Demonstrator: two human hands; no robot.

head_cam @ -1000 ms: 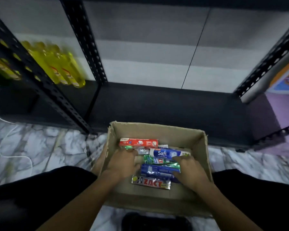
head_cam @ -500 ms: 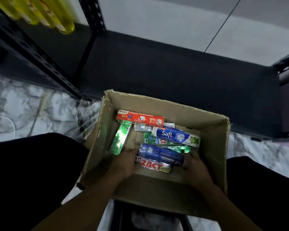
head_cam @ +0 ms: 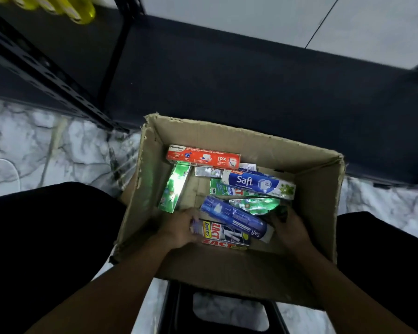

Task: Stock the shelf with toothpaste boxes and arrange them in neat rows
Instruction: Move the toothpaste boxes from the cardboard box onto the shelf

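We are at the pick-up step, and nothing is on the shelf (head_cam: 251, 80) yet: its dark board runs bare across the far side of the scene. All the toothpaste lies loose in the carton (head_cam: 251, 138), which sits on the floor (head_cam: 46, 145) between our knees.

Our left hand (head_cam: 179, 229) is in the near left of the carton, its fingers (head_cam: 191, 216) curled round the left end of the Zact box (head_cam: 225, 236). Our right hand (head_cam: 291, 229) is at the near right, by the ends of the blue box (head_cam: 234, 216) and the foil box (head_cam: 256, 204). We cannot tell whether its fingers grasp either one.

The blue box lies slantwise across the Zact box, so we judge a straight lift would drag it along or tip it off. Better to let the right hand steady or take the blue box, then draw the Zact box out level.

We should hold each box by its long sides, since thin card dents if squeezed at the ends. The first box should go at the far left of the shelf, label forward, to give the row a line.

The red box (head_cam: 203, 157), Safi box (head_cam: 258, 184) and green box (head_cam: 175, 186) wait farther in, pointing different ways. Each will want turning before it joins the row. The yellow bottles (head_cam: 82, 8) stand in the next bay, far left, so we keep clear of its upright
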